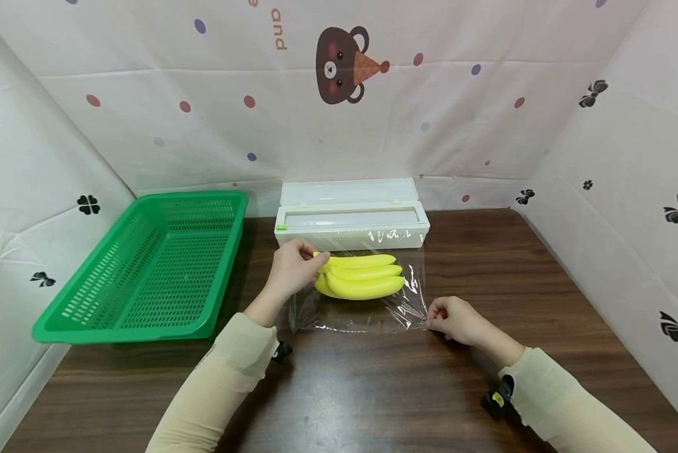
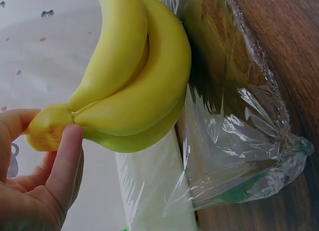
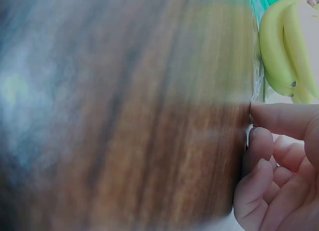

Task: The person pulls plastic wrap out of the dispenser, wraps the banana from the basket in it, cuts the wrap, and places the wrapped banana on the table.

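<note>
A bunch of yellow bananas (image 1: 364, 277) lies over a sheet of cling film (image 1: 344, 319) on the table, seen from above in the head view. My left hand (image 1: 294, 267) grips the bunch by its stem end; in the left wrist view the thumb and fingers pinch the stem of the bananas (image 2: 134, 76). My right hand (image 1: 456, 319) pinches the near right corner of the film. The film runs back to a white cling film dispenser (image 1: 352, 238) with its lid raised. In the right wrist view, the right hand (image 3: 284, 166) is beside the film's edge.
A green plastic basket (image 1: 203, 333) stands on the left of the brown wooden table (image 1: 350, 390). Patterned white sheeting (image 1: 293, 126) hangs behind and along both sides. A small green piece (image 1: 281, 227) sits at the dispenser's left end.
</note>
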The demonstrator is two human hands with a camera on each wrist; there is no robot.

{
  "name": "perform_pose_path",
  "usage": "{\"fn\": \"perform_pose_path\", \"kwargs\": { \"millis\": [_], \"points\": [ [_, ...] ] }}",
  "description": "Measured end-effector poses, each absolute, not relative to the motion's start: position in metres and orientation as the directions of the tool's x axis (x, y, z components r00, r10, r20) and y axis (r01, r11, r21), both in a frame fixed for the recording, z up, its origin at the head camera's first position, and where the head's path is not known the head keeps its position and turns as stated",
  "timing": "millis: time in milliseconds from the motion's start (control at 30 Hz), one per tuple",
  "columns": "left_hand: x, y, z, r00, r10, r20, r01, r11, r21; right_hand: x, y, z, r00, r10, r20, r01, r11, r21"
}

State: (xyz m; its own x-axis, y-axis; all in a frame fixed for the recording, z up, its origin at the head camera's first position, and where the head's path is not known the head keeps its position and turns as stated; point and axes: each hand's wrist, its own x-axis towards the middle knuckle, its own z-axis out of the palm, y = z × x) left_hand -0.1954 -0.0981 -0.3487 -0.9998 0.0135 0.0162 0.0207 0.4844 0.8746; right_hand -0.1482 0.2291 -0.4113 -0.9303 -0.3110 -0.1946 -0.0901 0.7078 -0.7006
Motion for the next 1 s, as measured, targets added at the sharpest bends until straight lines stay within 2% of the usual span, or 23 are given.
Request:
{"fn": "perform_pose_path", "kwargs": {
  "millis": [333, 1000],
  "points": [
    [-0.194, -0.102, -0.35, -0.997, 0.015, -0.073, -0.059, 0.439, 0.897, -0.148, 0.229, -0.41, -0.928, -0.321, -0.189, -0.101, 0.707, -0.7],
    [-0.191, -0.112, -0.355, -0.994, 0.021, -0.104, -0.083, 0.462, 0.883, -0.149, 0.229, -0.412, -0.93, -0.316, -0.189, -0.099, 0.709, -0.698]
  ]
}}
